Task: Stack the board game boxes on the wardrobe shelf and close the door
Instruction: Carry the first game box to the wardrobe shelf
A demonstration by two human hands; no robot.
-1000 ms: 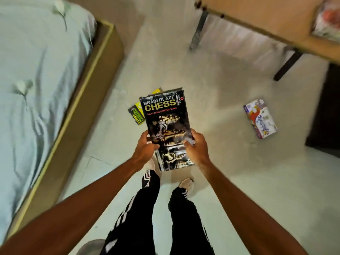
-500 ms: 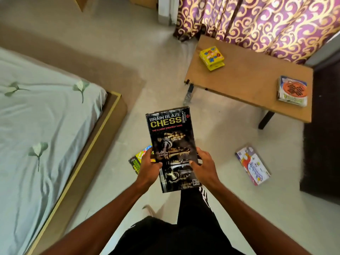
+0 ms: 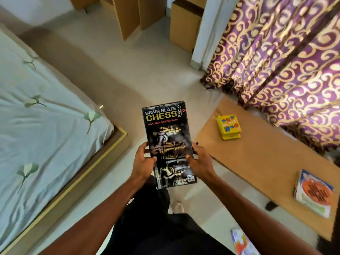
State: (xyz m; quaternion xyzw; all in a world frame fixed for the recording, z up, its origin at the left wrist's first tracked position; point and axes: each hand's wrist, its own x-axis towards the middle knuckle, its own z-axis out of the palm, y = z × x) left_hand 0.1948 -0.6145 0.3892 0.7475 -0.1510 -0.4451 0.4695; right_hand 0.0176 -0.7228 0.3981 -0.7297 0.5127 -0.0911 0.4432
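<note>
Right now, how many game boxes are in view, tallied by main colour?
Black: 1, the chess box, held by the left hand and right hand.
Yellow: 1, the yellow box on the table.
Blue and orange: 1, the orange-disc box on the table.
White, multicoloured: 1, the floor box, partly cut off.
Total: 4

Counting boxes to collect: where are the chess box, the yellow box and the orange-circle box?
chess box [image 3: 168, 142], head view, front cover.
yellow box [image 3: 228, 126], head view, top face.
orange-circle box [image 3: 313, 193], head view, top face.
</note>
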